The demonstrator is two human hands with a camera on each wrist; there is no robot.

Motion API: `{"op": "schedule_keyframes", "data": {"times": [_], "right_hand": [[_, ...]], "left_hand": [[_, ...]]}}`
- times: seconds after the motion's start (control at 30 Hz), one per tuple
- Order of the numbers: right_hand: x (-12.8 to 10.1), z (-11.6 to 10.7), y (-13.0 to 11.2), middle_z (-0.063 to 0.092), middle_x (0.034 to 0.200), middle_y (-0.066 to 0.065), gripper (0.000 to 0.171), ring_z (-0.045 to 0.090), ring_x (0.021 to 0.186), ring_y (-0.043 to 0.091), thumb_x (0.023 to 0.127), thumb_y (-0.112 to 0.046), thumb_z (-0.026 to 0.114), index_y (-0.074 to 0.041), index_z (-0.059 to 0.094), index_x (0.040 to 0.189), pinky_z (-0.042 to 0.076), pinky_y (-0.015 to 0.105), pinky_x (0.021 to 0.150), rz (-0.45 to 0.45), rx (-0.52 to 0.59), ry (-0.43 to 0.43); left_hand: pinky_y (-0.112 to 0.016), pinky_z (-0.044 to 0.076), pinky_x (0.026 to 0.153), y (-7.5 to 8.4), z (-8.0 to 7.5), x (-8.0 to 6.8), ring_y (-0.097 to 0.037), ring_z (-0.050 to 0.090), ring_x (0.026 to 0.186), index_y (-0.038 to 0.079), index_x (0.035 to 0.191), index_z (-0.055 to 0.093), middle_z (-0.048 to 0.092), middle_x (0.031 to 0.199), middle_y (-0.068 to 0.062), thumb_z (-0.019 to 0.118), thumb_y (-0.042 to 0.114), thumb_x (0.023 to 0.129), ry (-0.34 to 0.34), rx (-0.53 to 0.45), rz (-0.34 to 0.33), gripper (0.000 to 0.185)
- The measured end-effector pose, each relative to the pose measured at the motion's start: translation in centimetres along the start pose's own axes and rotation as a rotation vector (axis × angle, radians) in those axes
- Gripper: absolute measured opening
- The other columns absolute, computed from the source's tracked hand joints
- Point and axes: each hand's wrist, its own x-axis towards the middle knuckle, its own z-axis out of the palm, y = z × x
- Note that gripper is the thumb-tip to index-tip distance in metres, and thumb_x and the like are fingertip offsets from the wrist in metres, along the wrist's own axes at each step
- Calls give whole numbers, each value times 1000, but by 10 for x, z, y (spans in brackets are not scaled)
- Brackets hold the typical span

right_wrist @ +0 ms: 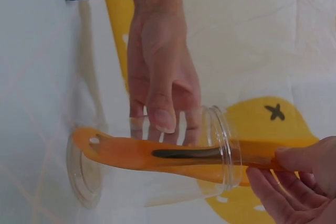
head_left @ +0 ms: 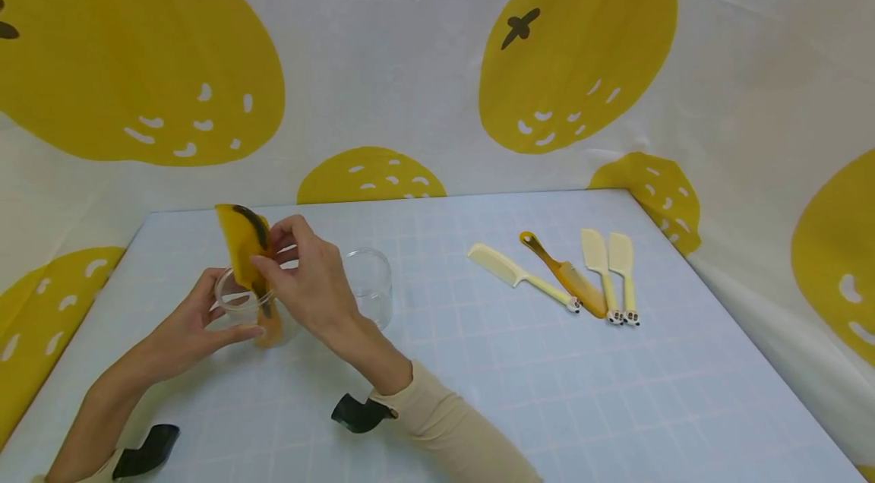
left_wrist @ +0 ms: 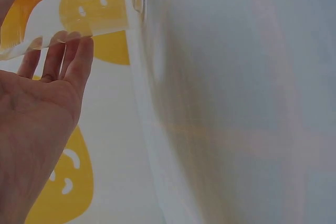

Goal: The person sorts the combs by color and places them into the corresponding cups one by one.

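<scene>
**Amber comb standing in the clear jar**

At the near-left of the table, the right hand [head_left: 311, 282] pinches the toothed end of an amber comb [head_left: 247, 251] between thumb and fingertips, its handle already down inside a clear plastic jar [head_left: 241, 306]. The left hand [head_left: 198, 323] curls round the jar's side, thumb in front, fingers showing through the wall. To do this well, I judge the jar should be held steady and the comb lowered straight until the handle rests on the bottom. Just right stands a second clear jar [head_left: 369, 282]. Further right lie a cream comb [head_left: 522, 278], another amber comb [head_left: 563, 274] and two cream wide combs [head_left: 611, 270].
</scene>
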Motion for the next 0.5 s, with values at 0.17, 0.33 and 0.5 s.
{"op": "schedule_keyframes", "data": {"times": [0.17,0.33,0.5], "right_hand": [[-1,1,1,68,102,6,27,65,86,2,95,-10,74,-4,56,115,50,4,78,-11,-69,-28],[-1,2,4,69,103,7,27,67,87,4,95,-10,73,-3,57,116,49,4,79,-39,-97,-39],[-1,4,6,69,101,6,27,65,85,2,95,-11,74,-3,57,115,49,3,78,-63,-113,-36]], "left_hand": [[-1,34,92,1,0,0,-10,48,121,13,136,31,43,139,0,77,7,92,1,-1,11,63],[-1,35,93,-1,0,0,-13,49,119,12,136,32,46,137,3,76,3,92,4,-17,39,63],[-1,35,92,-1,1,-1,-12,50,118,12,136,32,47,135,2,77,2,91,11,-13,41,64]]}}
